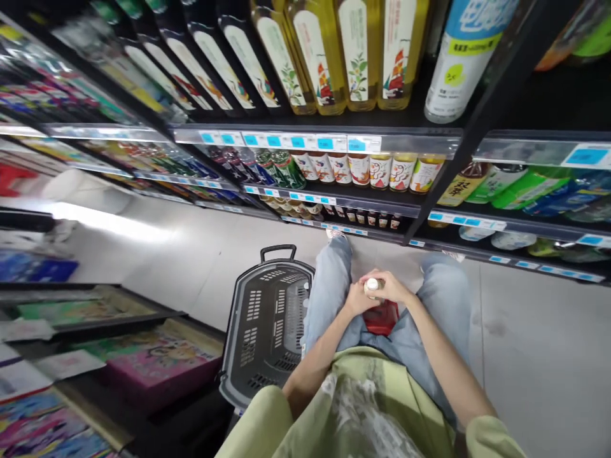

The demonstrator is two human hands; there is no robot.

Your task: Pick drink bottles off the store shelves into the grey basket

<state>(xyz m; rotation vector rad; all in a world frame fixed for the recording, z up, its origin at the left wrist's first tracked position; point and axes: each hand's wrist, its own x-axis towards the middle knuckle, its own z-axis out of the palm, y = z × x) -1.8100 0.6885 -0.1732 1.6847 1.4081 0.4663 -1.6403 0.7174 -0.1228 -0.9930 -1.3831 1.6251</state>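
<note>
Head camera view: black shelving [410, 135] spans the upper part, its tiers lined with drinks, above a pale floor [191, 245]. Below it show the wearer's legs in light-blue jeans [328, 273], knees apart, feet toward the lowest shelf. Just beside the left leg stands a dark slotted shopping basket [267, 292], its black handle [278, 247] at the end nearer the shelves. Tall yellow-green glass bottles [353, 57] stand in a row on the upper shelf, with dark bottles [224, 63] to their left. Something red [382, 319], too covered to identify, shows between the thighs. Over it the left hand [356, 297] and right hand [392, 287] meet, fingers curled round a small white-capped bottle [375, 295] from either side. The bottle sits between the knees, its white cap [372, 284] facing the camera.
</note>
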